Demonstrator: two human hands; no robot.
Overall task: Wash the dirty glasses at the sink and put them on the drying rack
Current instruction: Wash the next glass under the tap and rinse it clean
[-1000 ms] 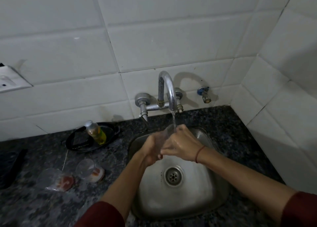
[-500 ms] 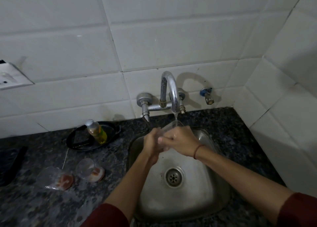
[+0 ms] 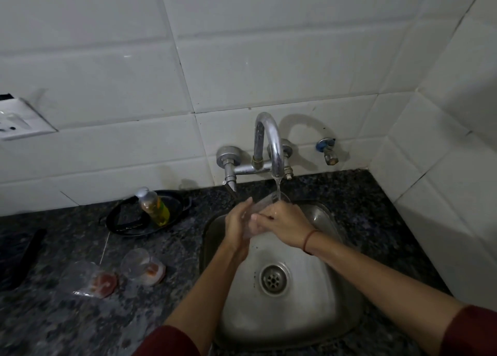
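Observation:
A clear glass (image 3: 265,204) is held tilted over the steel sink (image 3: 333,296), right under the running tap (image 3: 271,145). My left hand (image 3: 238,225) cups its lower side. My right hand (image 3: 282,222) wraps it from the right, fingers across its wall. Water falls into the glass mouth. Two more clear glasses with reddish residue lie on their sides on the counter to the left, one (image 3: 142,267) nearer the sink and one (image 3: 87,279) farther left.
A black dish (image 3: 126,221) with a yellow soap bottle (image 3: 154,206) stands behind the lying glasses. A dark object (image 3: 25,256) lies at the far left. A small wall valve (image 3: 328,151) sits right of the tap. The tiled wall corner closes in on the right.
Both hands with the glass have risen slightly toward the spout, and the left hand's fingers now reach higher along the glass. The glasses on the counter have not moved.

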